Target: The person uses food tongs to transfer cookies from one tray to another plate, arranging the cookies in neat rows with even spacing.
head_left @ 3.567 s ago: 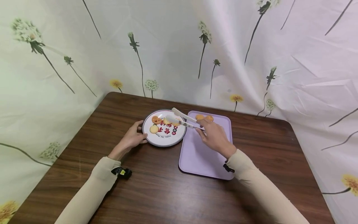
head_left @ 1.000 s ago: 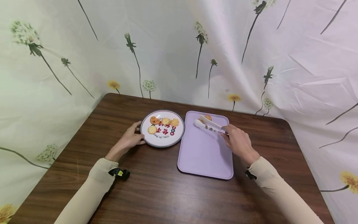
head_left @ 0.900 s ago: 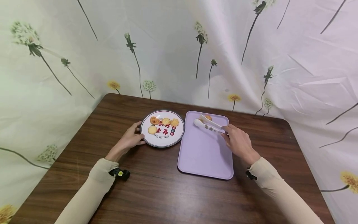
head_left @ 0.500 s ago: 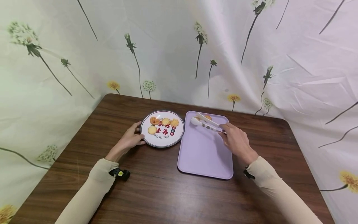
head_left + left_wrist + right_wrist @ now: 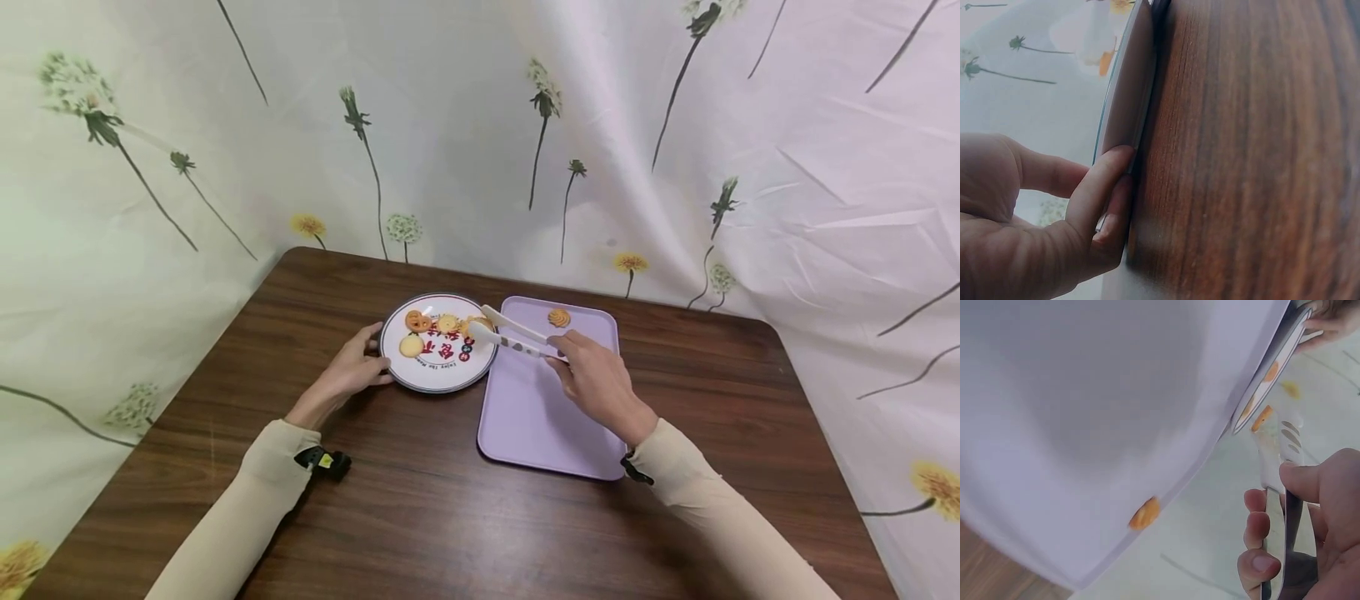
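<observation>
My right hand (image 5: 596, 383) grips white-tipped tongs (image 5: 517, 344), which reach from the tray over the right rim of a white plate (image 5: 438, 379). In the right wrist view an orange-brown cookie (image 5: 1262, 419) is held at the tongs' tips, above the plate. My left hand (image 5: 352, 364) holds the plate's left rim, thumb and fingers at its edge in the left wrist view. On the plate lie a pretzel-shaped cookie (image 5: 417, 322), a round pale cookie (image 5: 411, 346), another small cookie (image 5: 448, 325) and a ridged one partly behind the tongs.
A purple tray (image 5: 543, 425) sits just right of the plate, with one swirled cookie (image 5: 558, 317) near its far edge. Both are on a dark wooden table (image 5: 420, 500). A dandelion-printed cloth (image 5: 465, 150) hangs behind the table.
The tongs have moved left from the tray to over the plate, carrying a cookie picked up from the tray. One cookie stays on the tray. My left hand keeps its hold on the plate.
</observation>
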`<state>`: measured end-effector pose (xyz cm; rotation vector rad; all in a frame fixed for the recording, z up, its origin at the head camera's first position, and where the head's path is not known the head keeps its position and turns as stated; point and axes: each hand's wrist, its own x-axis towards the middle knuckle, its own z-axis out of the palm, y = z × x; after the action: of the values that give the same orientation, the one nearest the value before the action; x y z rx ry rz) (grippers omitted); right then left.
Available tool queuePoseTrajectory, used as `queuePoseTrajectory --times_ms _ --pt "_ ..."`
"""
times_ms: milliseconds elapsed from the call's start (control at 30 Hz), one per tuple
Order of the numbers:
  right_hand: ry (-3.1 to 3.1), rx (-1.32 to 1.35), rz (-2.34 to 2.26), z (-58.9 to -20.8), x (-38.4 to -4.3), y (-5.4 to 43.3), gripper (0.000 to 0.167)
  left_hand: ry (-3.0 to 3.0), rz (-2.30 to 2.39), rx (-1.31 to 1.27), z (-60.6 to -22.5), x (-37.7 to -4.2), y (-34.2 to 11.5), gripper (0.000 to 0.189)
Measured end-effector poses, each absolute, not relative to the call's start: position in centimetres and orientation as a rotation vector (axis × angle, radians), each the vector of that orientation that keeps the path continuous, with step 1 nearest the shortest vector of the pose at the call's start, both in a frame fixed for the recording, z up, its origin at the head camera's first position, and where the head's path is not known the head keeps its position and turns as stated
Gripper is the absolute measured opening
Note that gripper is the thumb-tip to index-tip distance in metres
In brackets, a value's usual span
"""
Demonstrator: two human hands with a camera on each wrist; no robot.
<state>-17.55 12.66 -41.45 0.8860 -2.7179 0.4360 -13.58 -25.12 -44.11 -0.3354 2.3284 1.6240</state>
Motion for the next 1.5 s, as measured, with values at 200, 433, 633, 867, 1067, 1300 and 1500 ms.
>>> queuePoseTrajectory --times_ms 200,433,633,867,1067,1300,1500 --pt "-2.710 0.955 0.462 -41.8 -16.9 10.8 0.023 2.325 1.634 -0.325 -44.2 -13.5 -25.0 0.079" --pt "-2.723 1.010 0.444 -42.2 -16.2 9.1 0.023 2.319 1.636 -0.328 -44.2 -13.5 -25.1 0.078" --pt "-2.722 1.039 0.436 -42.7 -16.0 8.0 0.022 2.303 1.647 -0.339 -44.1 -13.7 -25.2 0.078" --pt "-2.729 1.046 0.420 -43.1 -16.2 7.5 0.023 2.305 1.646 -0.332 -44.0 -13.5 -25.1 0.078" --pt "-2.730 1.033 0.428 -43.2 -16.5 7.3 0.025 2.301 1.658 -0.331 -44.1 -13.5 -25.1 0.078" --pt "-2.738 1.047 0.444 -43.6 -16.5 7.2 0.025 2.309 1.651 -0.330 -44.1 -13.4 -25.1 0.078" --pt "-2.743 1.038 0.469 -42.8 -16.3 7.6 0.029 2.313 1.650 -0.326 -44.0 -13.3 -25.2 0.078"
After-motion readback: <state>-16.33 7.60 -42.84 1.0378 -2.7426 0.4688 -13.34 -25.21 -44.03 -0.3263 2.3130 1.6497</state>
